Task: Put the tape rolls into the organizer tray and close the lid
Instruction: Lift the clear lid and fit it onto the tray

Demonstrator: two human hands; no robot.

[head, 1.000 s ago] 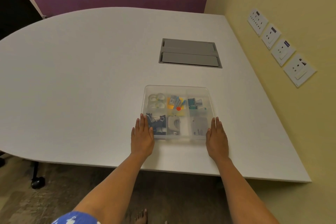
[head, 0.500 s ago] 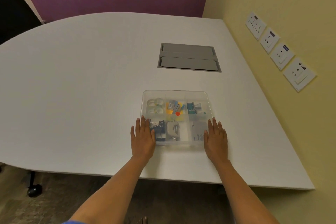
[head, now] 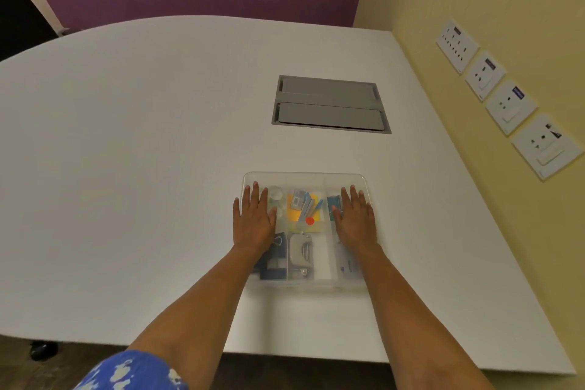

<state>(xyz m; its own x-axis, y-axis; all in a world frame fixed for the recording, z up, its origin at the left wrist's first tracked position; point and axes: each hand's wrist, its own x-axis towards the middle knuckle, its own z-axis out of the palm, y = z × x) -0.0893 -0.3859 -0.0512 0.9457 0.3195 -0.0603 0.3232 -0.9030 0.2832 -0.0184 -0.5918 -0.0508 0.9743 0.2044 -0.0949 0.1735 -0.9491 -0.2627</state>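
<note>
A clear plastic organizer tray (head: 305, 177) lies on the white table with its clear lid on top. My left hand (head: 253, 222) rests flat on the lid over the tray's left side, fingers apart. Flat on the right side lies my right hand (head: 356, 220). The clear tape rolls (head: 276, 194) sit in the far left compartment, partly hidden by my left hand. Other compartments hold binder clips, sticky notes, a stapler-like grey item and small stationery.
A grey cable hatch (head: 330, 104) is set into the table (head: 126, 168) beyond the tray. The yellow wall with several socket plates (head: 509, 106) runs along the table's right edge. The table's near edge is close below the tray.
Both hands have slid forward from the tray's near corners onto the lid, now lying flat over its left and right sides. The view has moved closer to the tray.
</note>
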